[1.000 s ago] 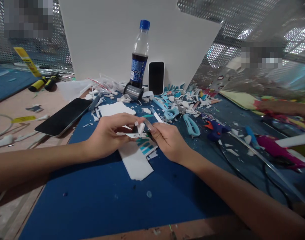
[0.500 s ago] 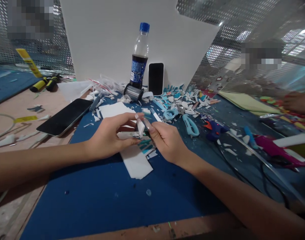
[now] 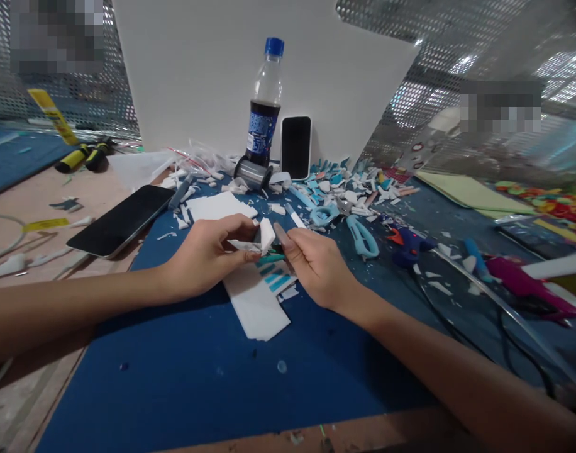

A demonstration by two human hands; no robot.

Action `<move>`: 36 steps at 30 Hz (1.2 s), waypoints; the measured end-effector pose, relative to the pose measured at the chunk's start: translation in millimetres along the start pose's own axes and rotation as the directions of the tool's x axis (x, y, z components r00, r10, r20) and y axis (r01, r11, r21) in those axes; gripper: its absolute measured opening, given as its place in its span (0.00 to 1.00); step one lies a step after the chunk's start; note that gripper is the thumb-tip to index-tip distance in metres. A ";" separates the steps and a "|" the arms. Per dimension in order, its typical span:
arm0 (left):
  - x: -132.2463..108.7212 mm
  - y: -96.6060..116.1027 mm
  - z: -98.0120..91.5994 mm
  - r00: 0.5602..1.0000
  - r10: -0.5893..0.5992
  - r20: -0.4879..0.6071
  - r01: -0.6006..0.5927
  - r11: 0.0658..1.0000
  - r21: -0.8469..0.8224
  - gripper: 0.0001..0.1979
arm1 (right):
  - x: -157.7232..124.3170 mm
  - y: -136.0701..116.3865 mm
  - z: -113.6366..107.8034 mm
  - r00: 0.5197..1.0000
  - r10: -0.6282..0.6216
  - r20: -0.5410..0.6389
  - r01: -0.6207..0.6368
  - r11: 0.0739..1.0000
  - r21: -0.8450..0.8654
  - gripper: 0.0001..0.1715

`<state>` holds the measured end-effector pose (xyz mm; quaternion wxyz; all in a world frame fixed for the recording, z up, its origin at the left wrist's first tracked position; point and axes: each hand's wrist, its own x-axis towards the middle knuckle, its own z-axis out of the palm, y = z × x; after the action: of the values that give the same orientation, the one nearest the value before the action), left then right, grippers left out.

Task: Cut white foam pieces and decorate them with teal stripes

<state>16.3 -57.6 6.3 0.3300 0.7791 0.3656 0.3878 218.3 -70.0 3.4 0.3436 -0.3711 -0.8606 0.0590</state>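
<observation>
My left hand (image 3: pixel 205 255) pinches a small white foam piece (image 3: pixel 265 236) between thumb and fingers, just above the blue mat (image 3: pixel 184 365). My right hand (image 3: pixel 316 264) is closed next to it, its fingertips touching the piece, and it holds a thin teal tool (image 3: pixel 270 258) that is mostly hidden. Under both hands lies a white foam strip (image 3: pixel 256 307) with short teal strips (image 3: pixel 277 278) on it.
A black phone (image 3: pixel 121 220) lies at the left. A cola bottle (image 3: pixel 264 104), a second phone (image 3: pixel 295 146) and a tape roll (image 3: pixel 251 173) stand before a white board. Foam scraps (image 3: pixel 344 185), light-blue scissors (image 3: pixel 362 236), a blue glue gun (image 3: pixel 405 242) and a pink one (image 3: pixel 519 280) lie at the right.
My left hand has turned the white piece more upright and my right fingers shifted slightly along it. Another person's hand at the far right has left the view.
</observation>
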 end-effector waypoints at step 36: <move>0.7 -2.8 2.5 0.999 0.054 0.002 -0.053 0.983 -0.177 0.05 | -1.9 -3.4 0.6 0.997 -0.038 -0.071 0.034 0.998 -0.050 0.19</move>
<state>17.8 -56.2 3.1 0.3886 0.7577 0.3074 0.4248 216.8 -73.7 3.2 0.3662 -0.3656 -0.8555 0.0186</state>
